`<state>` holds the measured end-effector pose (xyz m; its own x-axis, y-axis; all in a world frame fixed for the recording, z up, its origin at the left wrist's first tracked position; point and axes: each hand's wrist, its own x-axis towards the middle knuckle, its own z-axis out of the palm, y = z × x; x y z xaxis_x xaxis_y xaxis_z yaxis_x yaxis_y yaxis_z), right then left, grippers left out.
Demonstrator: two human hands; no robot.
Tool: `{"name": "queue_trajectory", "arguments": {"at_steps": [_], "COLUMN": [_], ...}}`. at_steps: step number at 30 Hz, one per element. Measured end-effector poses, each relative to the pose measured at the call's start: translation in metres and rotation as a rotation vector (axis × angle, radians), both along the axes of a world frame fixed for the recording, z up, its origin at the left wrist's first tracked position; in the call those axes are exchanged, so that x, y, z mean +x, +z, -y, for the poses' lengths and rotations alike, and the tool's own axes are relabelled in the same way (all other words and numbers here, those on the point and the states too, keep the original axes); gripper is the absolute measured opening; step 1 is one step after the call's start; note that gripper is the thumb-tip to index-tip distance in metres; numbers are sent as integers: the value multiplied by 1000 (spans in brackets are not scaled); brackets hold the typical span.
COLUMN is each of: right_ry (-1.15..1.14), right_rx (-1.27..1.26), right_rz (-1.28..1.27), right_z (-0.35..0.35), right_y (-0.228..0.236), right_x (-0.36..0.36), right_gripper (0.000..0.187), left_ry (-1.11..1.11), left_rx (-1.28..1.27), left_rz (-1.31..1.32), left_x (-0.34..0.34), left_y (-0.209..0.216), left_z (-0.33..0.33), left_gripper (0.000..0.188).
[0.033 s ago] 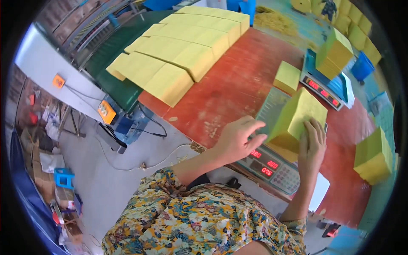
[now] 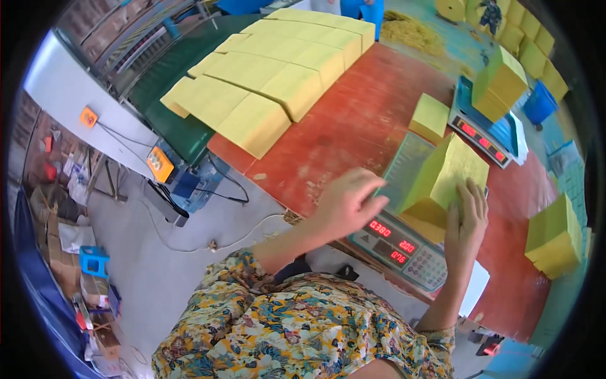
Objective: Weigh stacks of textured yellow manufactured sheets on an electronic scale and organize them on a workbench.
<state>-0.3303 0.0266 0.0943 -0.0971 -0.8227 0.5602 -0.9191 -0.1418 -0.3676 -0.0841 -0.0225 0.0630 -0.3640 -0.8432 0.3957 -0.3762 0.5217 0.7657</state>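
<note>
A tall stack of yellow paper [image 2: 445,177] sits on the pan of the near digital scale [image 2: 400,249], whose red display is lit. My right hand [image 2: 468,215] rests against the stack's right side, fingers stretched along it and thumb near its front corner. Left of the stack, over the edge of the pan, hovers my left hand [image 2: 353,201]. Its fingers are bent, with a gap between them and the thumb, and nothing is held in it. A smaller yellow paper block [image 2: 430,118] lies just behind the scale.
Rows of yellow paper blocks [image 2: 271,76] lie at the far left of the red table [image 2: 341,120]. A second scale [image 2: 480,140] bears another yellow stack [image 2: 499,83]. More yellow paper [image 2: 555,237] stands at the right edge. A blue bin [image 2: 540,101] stands behind. A person [image 2: 490,16] is far off.
My left hand has drawn slightly left and up, away from the yellow paper stack. My right hand stays against the stack. The whole view has shifted a little.
</note>
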Motion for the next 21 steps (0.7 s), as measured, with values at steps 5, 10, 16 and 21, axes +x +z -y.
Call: {"name": "queue_trajectory", "arguments": {"at_steps": [5, 10, 16, 21], "right_ry": [150, 491, 597, 605], "right_rx": [-158, -21, 85, 99], "right_rz": [110, 228, 252, 214], "right_z": [-7, 26, 61, 104], "right_y": [35, 18, -10, -20], "right_x": [64, 160, 237, 266], "right_gripper": [34, 28, 27, 33], "left_ry": [663, 760, 369, -224], "left_rx": [-411, -32, -125, -287], "left_rz": [479, 956, 938, 779], "left_x": [161, 256, 277, 261], "left_y": [-21, -31, -48, -34], "left_z": [75, 143, 155, 115], "left_gripper": [55, 96, 94, 89]}}
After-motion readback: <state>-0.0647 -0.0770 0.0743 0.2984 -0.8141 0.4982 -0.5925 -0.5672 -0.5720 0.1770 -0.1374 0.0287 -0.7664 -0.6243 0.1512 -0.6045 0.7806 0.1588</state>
